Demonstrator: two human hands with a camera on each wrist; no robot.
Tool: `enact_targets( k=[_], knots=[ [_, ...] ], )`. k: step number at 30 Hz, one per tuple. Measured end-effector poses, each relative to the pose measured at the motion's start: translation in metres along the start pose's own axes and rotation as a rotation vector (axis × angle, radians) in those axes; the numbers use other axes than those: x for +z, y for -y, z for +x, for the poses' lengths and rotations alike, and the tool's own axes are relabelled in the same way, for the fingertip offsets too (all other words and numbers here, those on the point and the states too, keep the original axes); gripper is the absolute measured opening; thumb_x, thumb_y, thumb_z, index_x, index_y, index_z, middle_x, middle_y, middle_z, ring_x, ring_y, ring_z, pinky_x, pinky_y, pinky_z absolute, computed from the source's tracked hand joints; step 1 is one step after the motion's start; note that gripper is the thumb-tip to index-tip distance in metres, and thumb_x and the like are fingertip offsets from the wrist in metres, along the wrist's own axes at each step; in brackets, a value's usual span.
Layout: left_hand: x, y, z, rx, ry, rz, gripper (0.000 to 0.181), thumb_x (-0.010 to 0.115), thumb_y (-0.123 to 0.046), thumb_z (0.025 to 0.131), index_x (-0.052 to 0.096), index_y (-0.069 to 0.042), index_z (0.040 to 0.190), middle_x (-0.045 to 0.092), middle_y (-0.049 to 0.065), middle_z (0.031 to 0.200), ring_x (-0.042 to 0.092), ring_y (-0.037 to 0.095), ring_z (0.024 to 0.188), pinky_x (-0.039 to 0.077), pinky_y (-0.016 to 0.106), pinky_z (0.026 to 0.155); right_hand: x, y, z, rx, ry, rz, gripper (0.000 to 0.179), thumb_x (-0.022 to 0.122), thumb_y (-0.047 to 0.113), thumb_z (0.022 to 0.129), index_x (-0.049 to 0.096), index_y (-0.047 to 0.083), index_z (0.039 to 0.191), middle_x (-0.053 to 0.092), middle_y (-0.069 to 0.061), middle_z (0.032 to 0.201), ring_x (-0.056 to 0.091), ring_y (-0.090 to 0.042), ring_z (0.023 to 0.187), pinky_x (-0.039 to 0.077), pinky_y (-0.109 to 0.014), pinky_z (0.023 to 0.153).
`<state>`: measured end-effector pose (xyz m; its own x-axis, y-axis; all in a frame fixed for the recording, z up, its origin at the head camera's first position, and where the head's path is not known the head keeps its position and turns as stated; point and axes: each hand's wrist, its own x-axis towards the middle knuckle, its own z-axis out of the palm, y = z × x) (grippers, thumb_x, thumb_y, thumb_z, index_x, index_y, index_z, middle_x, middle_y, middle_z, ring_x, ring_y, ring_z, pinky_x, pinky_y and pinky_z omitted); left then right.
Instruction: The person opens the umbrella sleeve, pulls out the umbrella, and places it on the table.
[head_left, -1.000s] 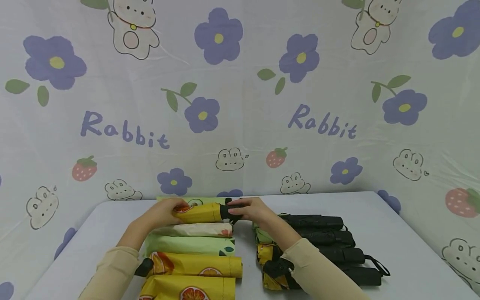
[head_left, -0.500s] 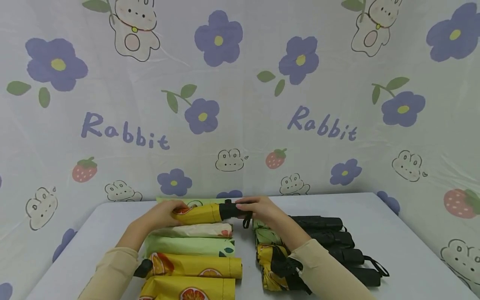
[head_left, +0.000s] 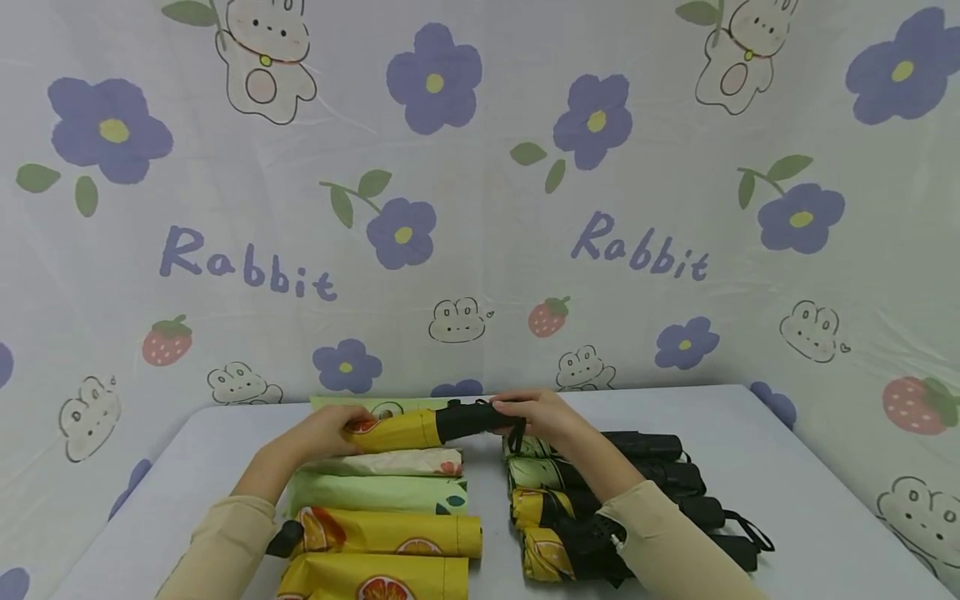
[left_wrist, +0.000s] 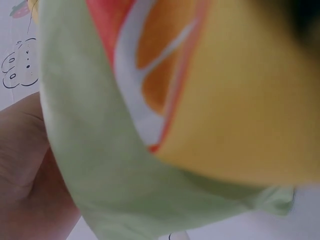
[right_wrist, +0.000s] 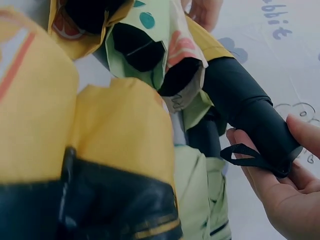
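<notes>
At the far side of the table, my left hand (head_left: pixel 330 429) grips a yellow umbrella sleeve (head_left: pixel 401 431) printed with orange slices. A black folded umbrella (head_left: pixel 467 422) sticks out of the sleeve's right end, its other end hidden inside. My right hand (head_left: pixel 543 417) holds the umbrella's free end between thumb and fingers, and a wrist strap (right_wrist: pixel 245 156) hangs there in the right wrist view. In the left wrist view, the sleeve (left_wrist: pixel 240 110) fills much of the picture, beside pale green fabric (left_wrist: pixel 80 125) and part of my left hand (left_wrist: pixel 22 170).
Below my left hand lie a cream sleeve (head_left: pixel 412 462), a green sleeve (head_left: pixel 375 493) and two yellow sleeves (head_left: pixel 375 532). An avocado-print green sleeve (head_left: pixel 337 403) lies behind. On the right, several folded umbrellas (head_left: pixel 652 447) are lined up, partly under my right forearm.
My right hand has moved right, drawing the umbrella farther out of the yellow sleeve. More black shows, and the strap has come into view. The left hand has stayed in place.
</notes>
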<state>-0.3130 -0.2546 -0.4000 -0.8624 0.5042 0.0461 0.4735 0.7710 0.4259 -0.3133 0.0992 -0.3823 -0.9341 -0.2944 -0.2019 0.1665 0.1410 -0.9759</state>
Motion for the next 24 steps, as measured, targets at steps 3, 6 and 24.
enact_targets(
  k=[3,6,24],
  knots=[
    [0.000,0.000,0.000,-0.006,0.007,-0.007,0.040,0.078,-0.009,0.080,0.065,-0.005,0.118,0.069,0.008,0.108,0.064,0.025,0.101,0.053,0.043,0.089,-0.006,-0.001,-0.001,-0.005,0.003,0.004,0.040,0.061,0.014,0.096,0.058,-0.006,0.130,0.055,-0.027,0.135,0.072,-0.021,0.092,0.049,-0.044,0.102],
    [0.002,0.000,0.000,-0.011,0.009,-0.008,0.040,0.078,-0.008,0.081,0.065,-0.005,0.118,0.069,0.008,0.109,0.064,0.026,0.102,0.053,0.044,0.090,-0.012,-0.003,-0.001,-0.006,0.010,-0.004,0.043,0.061,0.016,0.096,0.055,-0.006,0.133,0.054,-0.026,0.137,0.073,-0.019,0.092,0.048,-0.044,0.104],
    [0.000,0.001,0.001,0.005,-0.003,0.060,0.017,0.074,-0.001,0.081,0.068,-0.007,0.097,0.069,0.005,0.093,0.057,0.015,0.083,0.049,0.034,0.074,-0.036,-0.005,-0.013,-0.024,0.009,0.055,0.046,0.059,0.014,0.097,0.050,-0.010,0.136,0.052,-0.025,0.138,0.069,-0.018,0.098,0.047,-0.045,0.105]
  ],
)
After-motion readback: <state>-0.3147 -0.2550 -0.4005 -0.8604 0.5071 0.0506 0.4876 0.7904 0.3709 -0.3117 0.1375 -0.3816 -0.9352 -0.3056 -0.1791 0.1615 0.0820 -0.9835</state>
